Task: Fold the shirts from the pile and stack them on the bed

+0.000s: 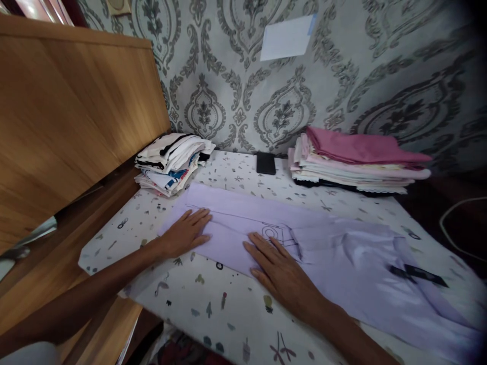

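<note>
Across the middle and right of the frame, a smooth lilac cloth garment [323, 248] with a black line drawing [272, 233] lies spread along a counter [236, 304] covered in white printed fabric, seemingly laid lengthwise so that its long shape has room. At centre left, the left hand [186, 230] rests palm down near the garment's left end, its fingers extended and gripping nothing; just below the centre, the right hand [281, 274] lies flat beside the drawing, fingers loosely parted and likewise unclosed. Such placing probably keeps the cloth flat and steady between them, while its right part lies more rumpled, with a narrow black strip [426, 275] on it. Toward the back, a folded stack of white, black and blue cloths [171, 162] at left and a folded stack of pink and pale cloths [359, 162] at right appear set aside to leave working space, with a flat black rectangular object [265, 163] between them near the patterned grey wall [243, 96].
</note>
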The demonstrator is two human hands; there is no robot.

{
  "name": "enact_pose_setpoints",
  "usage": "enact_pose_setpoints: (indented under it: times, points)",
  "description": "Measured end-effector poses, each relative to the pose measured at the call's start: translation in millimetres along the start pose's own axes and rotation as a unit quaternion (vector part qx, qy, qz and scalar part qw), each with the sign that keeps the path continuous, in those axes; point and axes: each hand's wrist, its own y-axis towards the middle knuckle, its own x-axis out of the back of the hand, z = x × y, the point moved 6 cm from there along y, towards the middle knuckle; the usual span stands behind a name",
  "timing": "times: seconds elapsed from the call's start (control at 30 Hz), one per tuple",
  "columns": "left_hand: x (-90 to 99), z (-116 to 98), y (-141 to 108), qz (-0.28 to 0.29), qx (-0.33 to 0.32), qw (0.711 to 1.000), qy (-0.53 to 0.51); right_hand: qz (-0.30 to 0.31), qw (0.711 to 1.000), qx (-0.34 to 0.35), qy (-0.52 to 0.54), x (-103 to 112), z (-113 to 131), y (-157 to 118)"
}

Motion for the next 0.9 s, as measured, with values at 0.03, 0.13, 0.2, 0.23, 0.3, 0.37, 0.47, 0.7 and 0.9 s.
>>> enact_pose_setpoints:
  times: [0.03, 0.13, 0.2, 0.23, 0.3, 0.37, 0.47, 0.7, 0.9]
  points:
    - [2.3, 5, 2, -0.007, -0.002, 1.0, -0.003, 0.003, 1.0, 0.001, -0.008, 1, 1, 1]
    - [23.9, 25, 12, -0.059, -0.002, 0.998, 0.021, 0.007, 1.0, -0.001, -0.028, 3, 2, 2]
    - [38.4, 37, 22, -0.07, -0.005, 0.994, 0.08, 0.005, 1.0, -0.002, -0.03, 4, 3, 2]
    - [42.6, 41, 27, -0.058, -0.011, 0.992, 0.114, 0.005, 1.0, -0.002, -0.029, 5, 3, 2]
    - [45.5, 46, 36, -0.018, -0.028, 0.984, 0.175, 0.01, 1.0, -0.001, -0.025, 5, 3, 2]
    - [44.8, 47, 41, 0.012, -0.042, 0.974, 0.223, 0.015, 1.0, 0.0, -0.025, 4, 2, 2]
    - [44.0, 47, 40, 0.008, -0.053, 0.958, 0.28, 0.018, 1.0, -0.002, -0.022, 3, 2, 1]
    - [49.9, 49, 33, 0.007, -0.003, 0.96, 0.28, 0.016, 1.0, -0.007, 0.007, 3, 0, 0]
    - [52.0, 17, 52, 0.013, -0.018, 0.985, 0.17, 0.009, 0.999, -0.02, 0.04, 2, 0, -2]
